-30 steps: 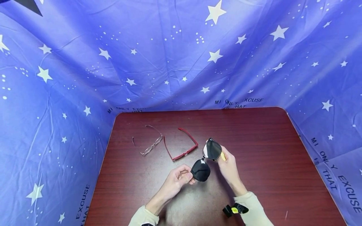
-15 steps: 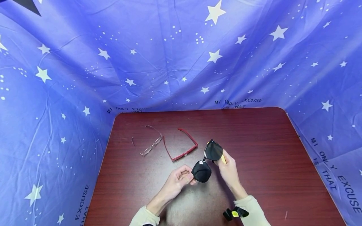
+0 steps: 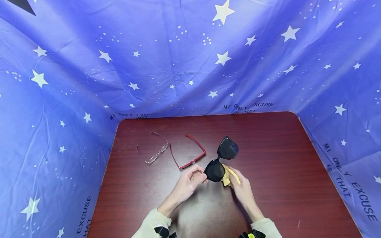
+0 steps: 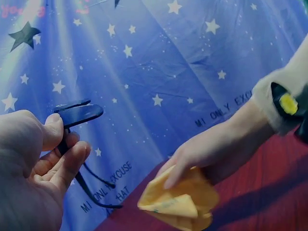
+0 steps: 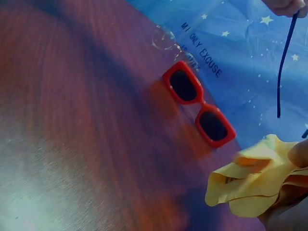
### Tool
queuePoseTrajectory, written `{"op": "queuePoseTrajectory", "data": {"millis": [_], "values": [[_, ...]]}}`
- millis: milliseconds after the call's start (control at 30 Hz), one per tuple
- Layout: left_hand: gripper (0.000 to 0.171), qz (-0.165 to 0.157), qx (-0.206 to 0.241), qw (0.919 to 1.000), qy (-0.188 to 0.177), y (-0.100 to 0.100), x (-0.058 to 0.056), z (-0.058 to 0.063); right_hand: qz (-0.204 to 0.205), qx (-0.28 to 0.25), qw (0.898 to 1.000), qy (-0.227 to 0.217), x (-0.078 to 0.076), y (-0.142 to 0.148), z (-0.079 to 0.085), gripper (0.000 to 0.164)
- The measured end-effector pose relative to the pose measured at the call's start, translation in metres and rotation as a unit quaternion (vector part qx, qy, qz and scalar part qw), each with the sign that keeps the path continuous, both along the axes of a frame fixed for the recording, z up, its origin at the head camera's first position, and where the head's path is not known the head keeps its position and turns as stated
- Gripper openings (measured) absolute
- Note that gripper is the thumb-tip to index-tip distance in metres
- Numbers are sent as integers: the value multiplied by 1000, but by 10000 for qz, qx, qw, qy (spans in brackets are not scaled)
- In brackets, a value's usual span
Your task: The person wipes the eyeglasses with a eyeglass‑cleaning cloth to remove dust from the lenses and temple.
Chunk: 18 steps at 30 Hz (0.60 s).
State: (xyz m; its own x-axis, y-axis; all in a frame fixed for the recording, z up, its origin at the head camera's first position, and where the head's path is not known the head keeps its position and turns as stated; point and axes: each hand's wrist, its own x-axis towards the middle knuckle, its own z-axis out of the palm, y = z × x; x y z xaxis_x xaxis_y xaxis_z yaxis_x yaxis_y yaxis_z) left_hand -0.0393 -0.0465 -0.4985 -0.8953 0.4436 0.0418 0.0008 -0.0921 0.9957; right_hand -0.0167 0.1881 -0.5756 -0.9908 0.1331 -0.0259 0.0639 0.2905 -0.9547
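My left hand (image 3: 188, 182) pinches a pair of black sunglasses (image 3: 215, 171) at one end of the frame. They are raised above the table, lenses up toward the head view. In the left wrist view the sunglasses (image 4: 79, 114) appear edge-on, their temples hanging down. A folded yellow cleaning cloth (image 3: 227, 177) is pinched in my right hand (image 3: 243, 187), just right of the nearer lens in the head view. The left wrist view shows the cloth (image 4: 175, 202) below the right fingers, apart from the sunglasses.
Red-framed sunglasses (image 3: 192, 162) lie open on the dark red table (image 3: 282, 165), beyond my left hand. Beside them on the left are thin clear eyeglasses (image 3: 157, 153). A blue star-patterned curtain (image 3: 178, 59) surrounds the table's back and sides.
My right hand with the yellow cloth has come out from behind the farther lens and drawn back toward me. The sunglasses have tilted and shifted slightly away, and more of the cloth shows.
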Motion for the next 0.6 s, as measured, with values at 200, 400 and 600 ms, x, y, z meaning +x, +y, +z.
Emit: {"op": "queuePoseTrajectory", "data": {"millis": [200, 400, 600], "values": [[8, 573, -565, 9952, 549, 10, -15, -5, -134, 345, 9993, -8, 11, 9, -8, 31], [5, 1200, -1301, 9687, 1742, 25, -38, -25, -215, 172, 9994, -214, 17, 15, -11, 32], [10, 1209, -2253, 9198, 2976, 42, -63, -43, -306, 164, 9985, -423, 21, 18, -12, 33]]}}
